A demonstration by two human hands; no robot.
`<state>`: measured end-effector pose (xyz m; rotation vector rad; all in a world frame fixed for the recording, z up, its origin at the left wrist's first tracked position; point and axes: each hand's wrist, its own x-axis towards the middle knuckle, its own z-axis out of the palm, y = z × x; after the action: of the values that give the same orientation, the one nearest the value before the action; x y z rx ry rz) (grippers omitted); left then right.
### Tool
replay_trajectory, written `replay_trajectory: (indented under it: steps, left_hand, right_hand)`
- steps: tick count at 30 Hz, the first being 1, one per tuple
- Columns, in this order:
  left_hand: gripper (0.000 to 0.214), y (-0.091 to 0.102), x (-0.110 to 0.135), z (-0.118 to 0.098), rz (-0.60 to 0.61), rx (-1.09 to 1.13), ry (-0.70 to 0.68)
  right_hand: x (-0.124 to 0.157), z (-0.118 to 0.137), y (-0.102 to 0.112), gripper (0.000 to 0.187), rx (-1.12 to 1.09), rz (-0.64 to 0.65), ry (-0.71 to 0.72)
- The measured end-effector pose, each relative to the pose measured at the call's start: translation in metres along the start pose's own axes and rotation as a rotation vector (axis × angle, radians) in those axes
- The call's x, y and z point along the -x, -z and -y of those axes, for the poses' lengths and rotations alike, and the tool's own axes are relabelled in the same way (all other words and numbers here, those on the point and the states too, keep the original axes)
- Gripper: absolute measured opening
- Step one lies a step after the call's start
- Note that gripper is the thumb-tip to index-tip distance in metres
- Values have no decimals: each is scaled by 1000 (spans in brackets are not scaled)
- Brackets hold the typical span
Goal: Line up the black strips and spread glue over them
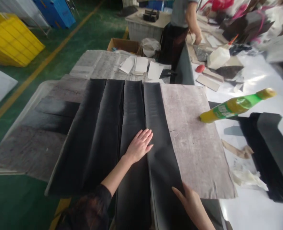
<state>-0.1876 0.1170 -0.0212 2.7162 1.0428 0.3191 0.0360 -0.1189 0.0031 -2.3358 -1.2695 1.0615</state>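
Long black sheet strips lie side by side in stacks, running away from me in the head view. My left hand rests flat, fingers stretched, on the middle strip, its fingertips reaching the gap beside the rightmost strip. Lower down, my right hand is at that rightmost strip's right edge. Its thumb lies over the black surface, apart from the index finger at the edge; the other fingers are mostly hidden. Further left are two more black strips. Beneath them all is a worn greyish board.
A green-yellow bottle is at the right, near more black pieces on a white table. White cards and a cardboard box are farther back. A co-worker's hand is at the far table. A yellow bin stands left.
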Motion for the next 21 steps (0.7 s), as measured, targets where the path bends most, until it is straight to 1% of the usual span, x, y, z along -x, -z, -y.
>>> replay_trajectory:
  steps: [2,3,5,7,9,12,15,18,21]
  left_hand:
    - [53,1,0,0,1,3,-1]
    - [53,1,0,0,0,4,-2]
    - [53,2,0,0,2,5,-2]
    - [52,2,-1,0,5,5,-1]
    - [50,2,-1,0,6,3,0]
    - [49,1,0,0,3,-3,-1]
    - [49,1,0,0,1,-11,0]
    - [48,1,0,1,-2,-19,5]
    - [48,0,0,1,-8,-25,5]
  right_hand:
    - [18,-3,0,45,-52,14,-38]
    - [25,-2,1,46,-93,45,-65]
    - [32,3,6,47,-220,156,-132]
    - [36,11,12,46,-391,284,-229]
    - [37,18,18,46,-556,379,-335]
    - [39,23,23,45,-682,431,-434]
    - [41,20,23,42,-729,449,-472]
    - [43,16,23,42,-815,511,-510]
    - [42,16,24,44,-876,560,-542]
